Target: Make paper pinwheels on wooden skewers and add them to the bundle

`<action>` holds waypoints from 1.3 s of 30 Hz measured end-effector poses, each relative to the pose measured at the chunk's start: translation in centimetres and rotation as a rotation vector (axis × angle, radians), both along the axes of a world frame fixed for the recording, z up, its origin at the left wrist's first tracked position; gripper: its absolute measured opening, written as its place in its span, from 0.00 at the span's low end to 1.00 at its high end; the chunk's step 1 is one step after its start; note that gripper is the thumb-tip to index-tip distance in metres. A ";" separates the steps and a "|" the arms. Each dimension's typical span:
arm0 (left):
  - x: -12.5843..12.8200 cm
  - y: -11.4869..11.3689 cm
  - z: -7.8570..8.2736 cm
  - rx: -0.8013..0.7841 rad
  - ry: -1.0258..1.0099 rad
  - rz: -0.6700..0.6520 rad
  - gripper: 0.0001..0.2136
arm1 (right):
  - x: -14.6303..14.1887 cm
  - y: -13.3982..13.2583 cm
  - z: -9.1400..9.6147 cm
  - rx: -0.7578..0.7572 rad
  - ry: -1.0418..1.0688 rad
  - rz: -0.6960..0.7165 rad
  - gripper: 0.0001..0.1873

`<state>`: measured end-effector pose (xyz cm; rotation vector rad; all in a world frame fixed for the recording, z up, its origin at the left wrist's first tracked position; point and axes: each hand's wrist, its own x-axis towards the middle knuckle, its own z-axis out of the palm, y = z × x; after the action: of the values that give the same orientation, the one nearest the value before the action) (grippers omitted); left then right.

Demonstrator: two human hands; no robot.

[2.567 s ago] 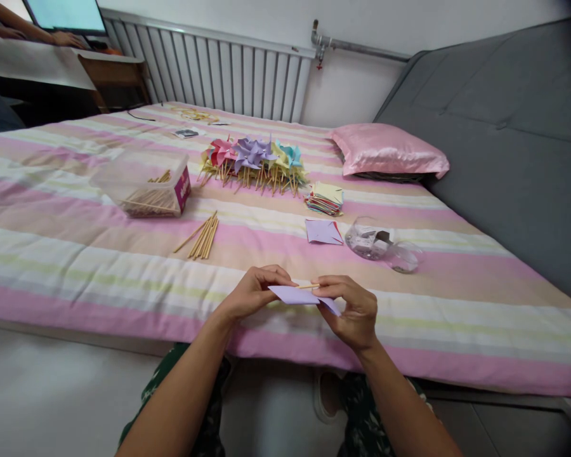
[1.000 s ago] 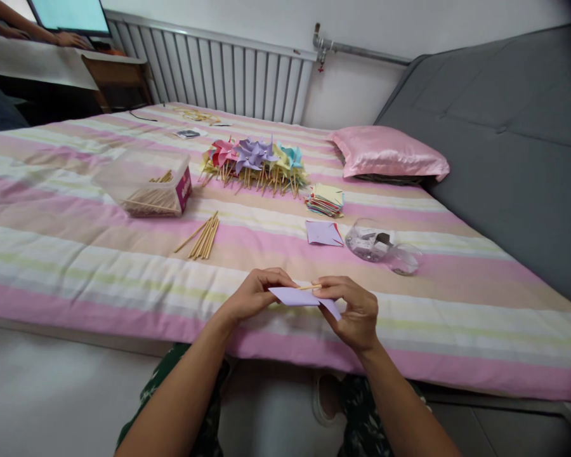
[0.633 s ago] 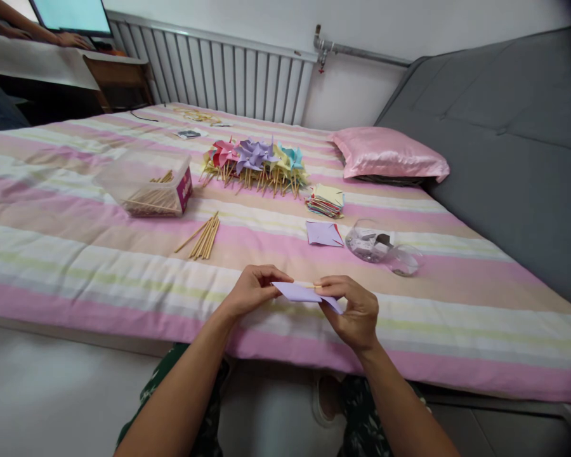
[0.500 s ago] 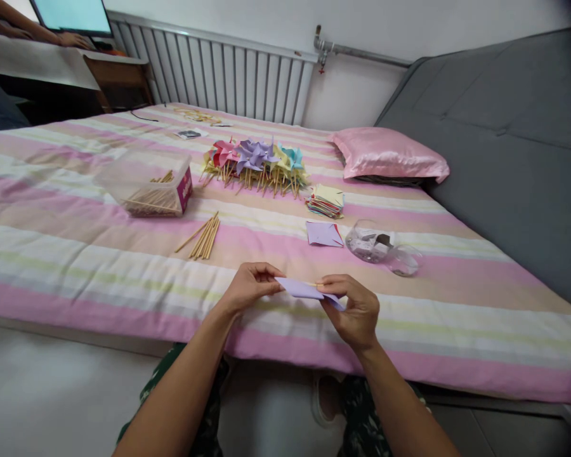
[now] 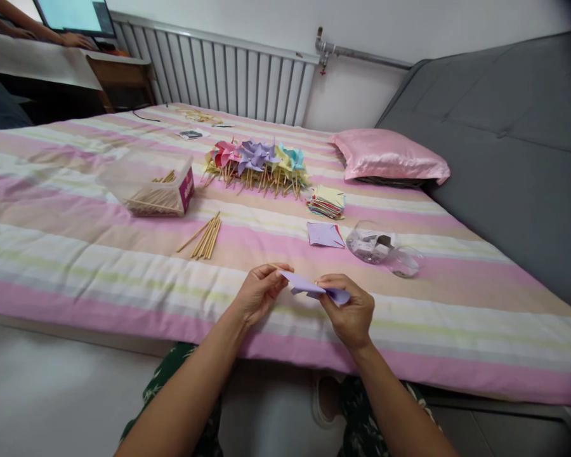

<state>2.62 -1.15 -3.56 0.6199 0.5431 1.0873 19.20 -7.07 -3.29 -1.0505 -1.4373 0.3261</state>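
Note:
Between my two hands, just above the near edge of the bed, is a sheet of purple paper (image 5: 303,284), partly folded and curled at its right end. My left hand (image 5: 261,295) pinches its left corner between thumb and fingers. My right hand (image 5: 349,312) is closed on the curled right end, the thumb underneath. A thin pale stick-like piece shows by my left fingertips; how it is held I cannot tell. Beyond my right hand lie a flat purple paper square (image 5: 325,235) and a clear round container (image 5: 368,244) with small items inside. Loose wooden sticks (image 5: 207,238) lie beyond my left hand.
Finished paper pinwheels (image 5: 257,158) lie in a row mid-bed, a stack of paper squares (image 5: 327,202) beside them. A clear plastic box (image 5: 159,197) holds more sticks. A pink pillow (image 5: 393,155) rests by the grey headboard (image 5: 499,114). Another person's hand (image 5: 76,40) is on the desk.
The purple paper's right end has curled over more, and its left corner has lifted. My left hand has shifted slightly right and turned; my right hand has barely moved.

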 end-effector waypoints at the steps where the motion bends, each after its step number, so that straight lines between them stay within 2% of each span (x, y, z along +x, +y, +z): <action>1: 0.1 -0.1 -0.3 0.022 0.010 -0.011 0.12 | -0.1 0.0 -0.1 -0.004 -0.003 0.003 0.05; 5: 0.4 -0.4 -1.0 0.137 0.152 -0.071 0.13 | -0.5 0.0 -0.3 -0.014 -0.006 0.004 0.04; 10: 0.7 -0.6 -0.7 0.217 0.228 -0.063 0.12 | -0.7 0.0 -0.4 0.001 0.016 0.028 0.04; 12: 0.5 -0.3 -0.3 0.203 0.201 -0.004 0.12 | -0.7 0.0 -0.3 0.005 0.030 0.028 0.04; 15: -0.3 0.4 0.1 0.210 0.167 0.156 0.12 | -0.7 0.0 -0.1 0.002 0.027 0.045 0.04; 17: -0.8 0.9 0.2 0.283 0.226 0.251 0.11 | -0.7 0.0 0.0 -0.007 0.007 0.082 0.03; 19: -1.2 1.1 0.3 0.368 0.333 0.282 0.11 | -0.6 0.0 0.2 -0.018 -0.012 0.117 0.02; 22: -1.4 1.0 0.3 0.414 0.473 0.245 0.13 | -0.5 0.1 0.1 -0.031 -0.024 0.141 0.01; 26: -1.3 0.5 0.5 0.462 0.594 0.114 0.16 | -0.3 0.3 0.0 -0.041 -0.033 0.167 0.02; 29: -1.4 0.4 0.6 0.495 0.605 0.024 0.16 | -0.1 0.4 0.1 -0.040 -0.034 0.182 0.01; 32: -1.5 0.5 0.5 0.528 0.616 -0.007 0.14 | 0.1 0.4 0.2 -0.047 -0.033 0.176 0.00; 39: -1.7 0.7 0.5 0.585 0.652 -0.111 0.11 | 0.7 0.3 0.5 -0.007 -0.059 0.091 0.04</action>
<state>0.97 -0.44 -3.08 1.5280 0.7379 0.9237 19.87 -6.75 -2.80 -1.0092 -1.5408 0.3688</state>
